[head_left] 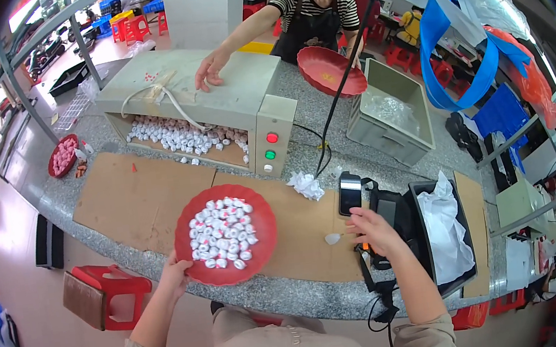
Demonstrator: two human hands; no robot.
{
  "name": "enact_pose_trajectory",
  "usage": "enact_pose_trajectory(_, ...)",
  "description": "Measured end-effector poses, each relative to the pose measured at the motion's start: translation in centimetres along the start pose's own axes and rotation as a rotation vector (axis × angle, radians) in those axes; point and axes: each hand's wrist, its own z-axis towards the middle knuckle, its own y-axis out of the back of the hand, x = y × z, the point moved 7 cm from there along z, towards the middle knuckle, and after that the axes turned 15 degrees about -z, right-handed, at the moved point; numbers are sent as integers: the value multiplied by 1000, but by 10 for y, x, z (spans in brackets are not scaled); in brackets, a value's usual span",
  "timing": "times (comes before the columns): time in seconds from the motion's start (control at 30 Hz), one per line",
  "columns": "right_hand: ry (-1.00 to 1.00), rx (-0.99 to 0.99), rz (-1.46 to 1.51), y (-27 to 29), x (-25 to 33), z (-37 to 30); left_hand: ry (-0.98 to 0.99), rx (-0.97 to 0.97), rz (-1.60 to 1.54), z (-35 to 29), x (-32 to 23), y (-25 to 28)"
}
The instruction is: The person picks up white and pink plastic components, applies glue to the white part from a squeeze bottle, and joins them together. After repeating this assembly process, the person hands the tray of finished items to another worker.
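Observation:
My left hand (pixel 176 273) grips the near left rim of a round red plate (pixel 267 245). Several small white pieces with pink or red bits (pixel 222 230) lie heaped on the plate. Over the cardboard's right part, my right hand (pixel 373 229) has its fingers spread, with nothing seen in them. Just left of it lies a small whitish scrap (pixel 332 239). A dark phone-like device (pixel 350 194) and a black pouch (pixel 388 207) with straps are beside and beyond that hand.
A beige machine (pixel 183 81) with buttons holds many similar white pieces in its opening. Across the table, a person reaches over it and holds another red plate (pixel 332 73). A grey crate (pixel 391 135), crumpled paper (pixel 306 186), a black tray (pixel 452 284) and a hanging cable (pixel 348 68) surround the work area.

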Motion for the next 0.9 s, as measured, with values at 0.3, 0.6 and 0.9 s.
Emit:
enact_pose_trajectory(0.3, 0, 10, 590, 35, -48, -21, 248, 361, 205, -16, 86, -235)
enact_pose_trajectory(0.6, 260, -438, 632, 218, -25, -52, 156, 318, 55, 133, 112, -402)
enact_pose_trajectory(0.9, 181, -558, 541, 323, 64, -1, 170, 530, -130, 78, 112, -513)
